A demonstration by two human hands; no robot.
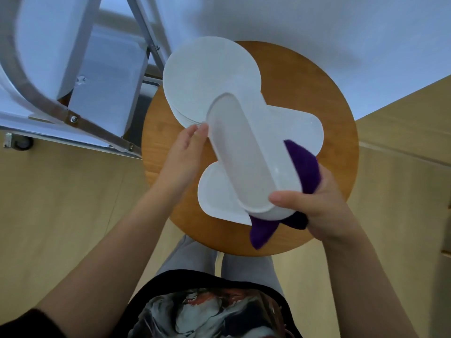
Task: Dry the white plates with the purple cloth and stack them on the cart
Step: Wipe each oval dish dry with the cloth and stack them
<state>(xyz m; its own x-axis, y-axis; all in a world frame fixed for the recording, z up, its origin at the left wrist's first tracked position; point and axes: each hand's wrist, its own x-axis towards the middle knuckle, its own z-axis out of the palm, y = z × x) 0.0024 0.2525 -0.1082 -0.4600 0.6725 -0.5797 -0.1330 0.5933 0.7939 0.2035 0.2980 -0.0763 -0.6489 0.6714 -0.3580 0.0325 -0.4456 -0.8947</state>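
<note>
Right grip (314,206) clamps purple cloth (305,167) and tilted white plate (244,152); left grip (188,152), fingers straight, steadies its rim.

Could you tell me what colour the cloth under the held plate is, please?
The cloth is deep purple, plain with no pattern, seen best in the head view.

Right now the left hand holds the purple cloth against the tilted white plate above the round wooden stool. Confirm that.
Not quite. The head view shows the right hand holding the purple cloth against the tilted white plate; the left hand only steadies the plate's far edge with straight fingers. The rest stands: it is above the round wooden stool.
</note>
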